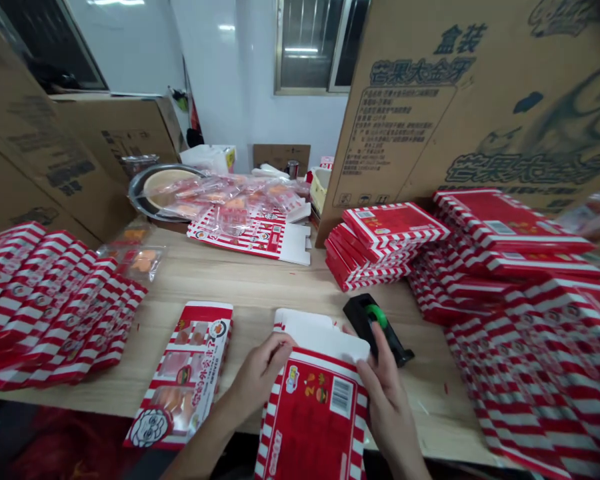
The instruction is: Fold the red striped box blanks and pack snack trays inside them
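The left hand (260, 373) grips the carton (313, 417), its fingers curled over the white top flap. The right hand (387, 390) holds the flap's right side with its fingers spread. The red-and-white carton stands tilted at the counter's (260, 280) near edge, its lower end past that edge. A tape dispenser (365, 320) with a green core sits just beyond the right hand. A flat printed sleeve (180, 377) lies left of the hands. Striped stacks (45, 300) cover the counter's left side, and more stacks (510, 247) cover its right. Plastic packets (230, 197) lie near the far edge, beside a cardboard box (460, 100).
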`<move>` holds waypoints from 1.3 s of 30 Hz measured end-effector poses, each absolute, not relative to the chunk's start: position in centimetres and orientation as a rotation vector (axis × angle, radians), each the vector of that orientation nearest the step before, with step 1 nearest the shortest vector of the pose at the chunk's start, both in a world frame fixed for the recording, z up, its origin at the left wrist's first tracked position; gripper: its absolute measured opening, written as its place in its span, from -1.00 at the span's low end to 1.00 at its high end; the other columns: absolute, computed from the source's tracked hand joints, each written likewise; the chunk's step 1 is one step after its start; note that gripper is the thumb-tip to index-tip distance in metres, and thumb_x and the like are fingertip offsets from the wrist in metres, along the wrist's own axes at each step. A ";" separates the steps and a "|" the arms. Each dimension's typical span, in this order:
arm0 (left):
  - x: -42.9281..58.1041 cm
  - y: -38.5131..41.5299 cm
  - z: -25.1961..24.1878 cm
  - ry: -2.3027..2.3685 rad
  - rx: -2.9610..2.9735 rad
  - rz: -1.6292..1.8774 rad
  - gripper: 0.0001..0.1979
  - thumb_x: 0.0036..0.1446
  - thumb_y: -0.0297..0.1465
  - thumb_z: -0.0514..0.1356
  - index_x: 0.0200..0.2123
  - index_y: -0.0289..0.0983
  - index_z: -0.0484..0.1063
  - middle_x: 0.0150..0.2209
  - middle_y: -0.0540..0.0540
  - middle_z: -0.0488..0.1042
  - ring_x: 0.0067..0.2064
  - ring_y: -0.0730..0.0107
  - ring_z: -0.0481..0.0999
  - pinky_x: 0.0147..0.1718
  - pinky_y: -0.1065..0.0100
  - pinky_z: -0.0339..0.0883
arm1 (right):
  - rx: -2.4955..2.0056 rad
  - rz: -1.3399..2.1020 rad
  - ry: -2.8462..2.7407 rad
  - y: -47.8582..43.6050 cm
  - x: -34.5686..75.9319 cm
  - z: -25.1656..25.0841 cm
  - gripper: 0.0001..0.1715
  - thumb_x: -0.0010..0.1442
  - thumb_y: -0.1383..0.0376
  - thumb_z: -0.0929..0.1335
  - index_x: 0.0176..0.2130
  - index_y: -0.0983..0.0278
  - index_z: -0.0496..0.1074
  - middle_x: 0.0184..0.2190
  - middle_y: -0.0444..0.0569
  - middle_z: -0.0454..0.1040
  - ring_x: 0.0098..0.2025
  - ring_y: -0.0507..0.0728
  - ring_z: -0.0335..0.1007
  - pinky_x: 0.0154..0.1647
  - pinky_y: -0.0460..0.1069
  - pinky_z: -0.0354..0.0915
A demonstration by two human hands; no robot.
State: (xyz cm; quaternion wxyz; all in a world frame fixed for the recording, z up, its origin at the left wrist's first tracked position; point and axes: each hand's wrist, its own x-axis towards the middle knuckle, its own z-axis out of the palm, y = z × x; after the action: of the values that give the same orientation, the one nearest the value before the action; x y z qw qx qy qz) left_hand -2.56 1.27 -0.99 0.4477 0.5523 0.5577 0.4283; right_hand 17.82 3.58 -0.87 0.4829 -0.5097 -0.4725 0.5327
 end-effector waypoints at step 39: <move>-0.9 -1.1 -1.3 1.474 1.596 1.245 -0.77 0.16 -0.46 -0.01 -0.13 -0.24 0.33 -0.15 -0.09 0.50 -0.11 0.38 0.48 -0.15 0.40 0.36 | -1.104 1.699 -1.561 4.7 20.6 3.0 -0.71 0.12 0.10 0.32 -0.32 0.26 0.47 -0.22 -0.02 0.53 -0.19 0.10 0.44 -0.14 -0.01 0.32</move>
State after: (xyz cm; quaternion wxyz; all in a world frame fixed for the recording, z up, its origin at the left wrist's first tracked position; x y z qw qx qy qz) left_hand -0.93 -1.10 -1.25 0.3134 0.6054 0.5588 0.4722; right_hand 20.60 4.71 2.96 0.2877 -0.4132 -0.5846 0.6362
